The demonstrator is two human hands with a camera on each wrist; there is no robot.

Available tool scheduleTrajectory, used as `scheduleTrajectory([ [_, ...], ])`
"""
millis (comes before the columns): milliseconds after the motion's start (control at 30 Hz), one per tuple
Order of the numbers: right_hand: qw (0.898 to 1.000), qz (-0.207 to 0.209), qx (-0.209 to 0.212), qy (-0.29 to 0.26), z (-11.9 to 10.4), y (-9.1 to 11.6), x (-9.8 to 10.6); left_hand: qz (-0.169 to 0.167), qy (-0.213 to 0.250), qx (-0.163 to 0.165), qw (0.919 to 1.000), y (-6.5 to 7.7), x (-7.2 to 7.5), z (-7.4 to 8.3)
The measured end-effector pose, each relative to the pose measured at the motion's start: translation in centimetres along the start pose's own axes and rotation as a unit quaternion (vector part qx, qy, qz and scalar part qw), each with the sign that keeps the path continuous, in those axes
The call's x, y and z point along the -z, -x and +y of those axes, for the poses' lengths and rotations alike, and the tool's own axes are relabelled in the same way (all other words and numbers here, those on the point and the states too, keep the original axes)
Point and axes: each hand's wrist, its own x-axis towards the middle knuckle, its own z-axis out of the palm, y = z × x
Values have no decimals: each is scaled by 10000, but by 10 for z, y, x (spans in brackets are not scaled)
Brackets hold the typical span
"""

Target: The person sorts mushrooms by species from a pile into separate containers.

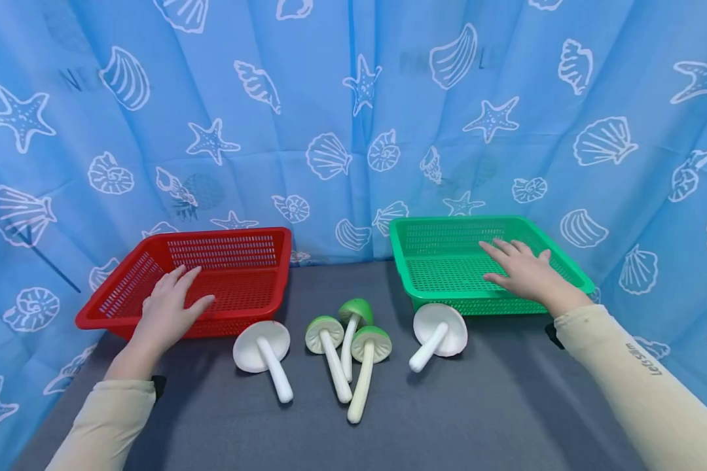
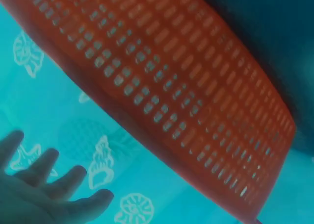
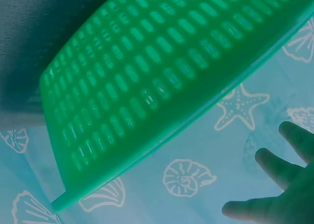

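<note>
My left hand [image 1: 167, 307] is over the near side of the red basket [image 1: 244, 322], its fingers spread and holding nothing. Over the green basket [image 1: 409, 284] at the right hovers my right hand [image 1: 524, 271], fingers spread too, with nothing in it. In the left wrist view the fingers [image 2: 73, 177] stand apart beside the basket's rim. The right wrist view shows straight fingers [image 3: 277, 167] apart from the green rim. Between the baskets lie several mushrooms: a white-gilled one [image 1: 253, 350] by the red basket, another [image 1: 448, 330] by the green one, and green-capped ones [image 1: 365, 366] in the middle.
A dark grey cloth [image 1: 424, 425] covers the table under the baskets and mushrooms. Behind it hangs a blue curtain [image 1: 330, 216] printed with white shells and starfish, close to the backs of both baskets.
</note>
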Motion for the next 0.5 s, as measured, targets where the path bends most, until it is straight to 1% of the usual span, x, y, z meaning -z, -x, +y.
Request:
scheduleTrajectory([
  [100, 10000, -40, 27, -79, 1, 2, -1, 6, 244, 73, 9997, 3, 0, 3],
  [200, 9999, -67, 58, -124, 3, 6, -2, -2, 422, 45, 9991, 7, 0, 6],
  [367, 9998, -26, 144, -144, 2, 11, -2, 123, 565, -83, 9983, 16, -1, 10],
  [500, 9996, 39, 235, -170, -1, 15, -3, 129, 704, -44, 9974, 24, -3, 12],
])
